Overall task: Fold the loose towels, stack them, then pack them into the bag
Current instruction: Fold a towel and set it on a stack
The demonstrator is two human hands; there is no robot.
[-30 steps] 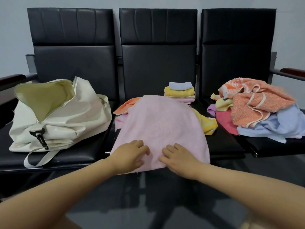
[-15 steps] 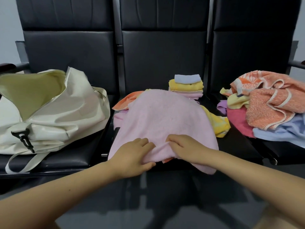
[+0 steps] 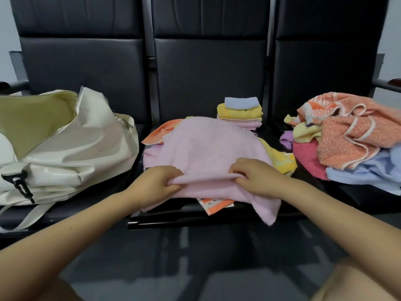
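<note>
Pink towel [image 3: 208, 148], mid-fold, on the middle chair seat [image 3: 195, 216].

Left hand [image 3: 155, 183] and right hand [image 3: 253, 179] each pinch a raised ridge near the towel's front edge, probably to carry that edge back for a fold. Soft, pale, plain cloth; one corner hangs off the seat. It lies over orange and yellow towels. Folded stack [image 3: 239, 112] behind; loose pile [image 3: 347, 135] right; cream bag [image 3: 65, 144] open, left, ready for packing.
</note>
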